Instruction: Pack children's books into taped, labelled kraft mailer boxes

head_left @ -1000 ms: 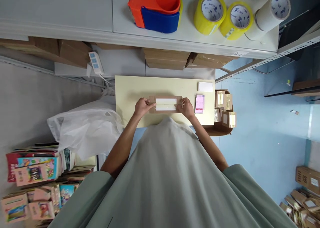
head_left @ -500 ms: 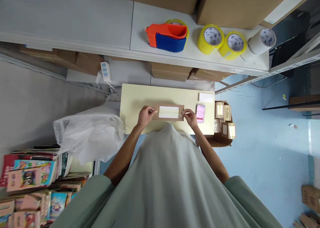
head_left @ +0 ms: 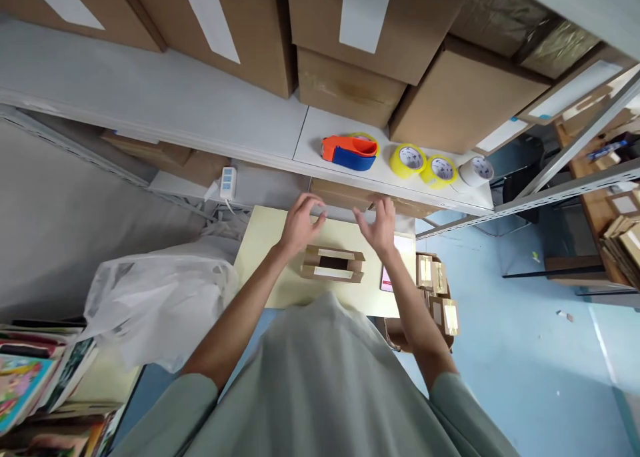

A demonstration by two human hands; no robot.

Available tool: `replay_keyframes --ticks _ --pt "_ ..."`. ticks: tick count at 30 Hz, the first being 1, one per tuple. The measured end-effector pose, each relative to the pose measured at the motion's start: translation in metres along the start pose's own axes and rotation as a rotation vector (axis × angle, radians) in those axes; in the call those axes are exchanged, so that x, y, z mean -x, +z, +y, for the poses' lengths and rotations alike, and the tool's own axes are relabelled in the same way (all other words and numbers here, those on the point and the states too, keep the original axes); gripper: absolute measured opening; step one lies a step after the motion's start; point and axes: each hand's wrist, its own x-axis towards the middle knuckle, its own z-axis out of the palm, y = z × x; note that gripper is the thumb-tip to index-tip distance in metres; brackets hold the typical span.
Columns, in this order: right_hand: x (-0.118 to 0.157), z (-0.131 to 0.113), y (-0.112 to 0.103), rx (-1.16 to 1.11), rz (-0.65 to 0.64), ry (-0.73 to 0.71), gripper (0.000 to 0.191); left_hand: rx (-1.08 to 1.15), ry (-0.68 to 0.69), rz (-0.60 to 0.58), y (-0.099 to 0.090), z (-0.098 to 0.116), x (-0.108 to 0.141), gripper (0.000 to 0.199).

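Observation:
A small cardboard box (head_left: 333,273) lies on the pale yellow table (head_left: 270,230) with its top flaps parted and a dark gap between them. White strips run along both flaps. My left hand (head_left: 301,225) is raised beyond the box on its left, fingers curved and apart, holding nothing. On the other side my right hand (head_left: 379,225) hovers likewise, thumb and fingers spread. Neither hand touches the box. A phone with a pink screen (head_left: 387,281) lies near my right forearm, which partly covers it.
An orange and blue tape dispenser (head_left: 350,153) and yellow tape rolls (head_left: 408,160) stand on the shelf (head_left: 225,133) ahead, below large cartons (head_left: 345,87). Small taped boxes (head_left: 444,315) fill a carton at the right. A white plastic bag (head_left: 160,303) bulges at the left.
Both hands have let go of the box and risen forward, away from it. The box's top, closed before, now gapes. My view has tilted up, showing more of the shelf.

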Motion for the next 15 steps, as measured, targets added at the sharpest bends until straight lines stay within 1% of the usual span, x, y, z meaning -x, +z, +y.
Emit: replay_keyframes --ticks 2,4,6,7,9,11,13,15 --pt "-0.053 -0.009 -0.007 0.111 -0.008 -0.079 0.052 0.023 0.035 0.09 -0.009 0.017 -0.026 0.013" --pt "-0.098 -0.015 -0.006 0.237 -0.082 -0.118 0.062 0.065 0.063 0.171 -0.018 0.031 -0.045 0.017" --pt "-0.132 -0.018 0.0 0.352 -0.179 -0.116 0.073 0.096 0.067 0.228 -0.027 0.041 -0.053 0.021" --pt "-0.145 -0.018 0.004 0.397 -0.219 -0.104 0.075 0.109 0.062 0.248 -0.032 0.044 -0.053 0.022" --pt "-0.161 -0.019 0.011 0.472 -0.307 -0.071 0.075 0.137 0.049 0.279 -0.04 0.048 -0.048 0.023" --pt "-0.168 -0.019 0.014 0.535 -0.389 -0.045 0.071 0.172 0.037 0.296 -0.047 0.046 -0.038 0.021" --pt "-0.168 -0.02 0.014 0.589 -0.44 -0.036 0.068 0.202 0.014 0.289 -0.054 0.041 -0.026 0.02" --pt "-0.164 -0.024 0.011 0.636 -0.462 -0.025 0.069 0.229 -0.014 0.271 -0.061 0.033 -0.013 0.022"
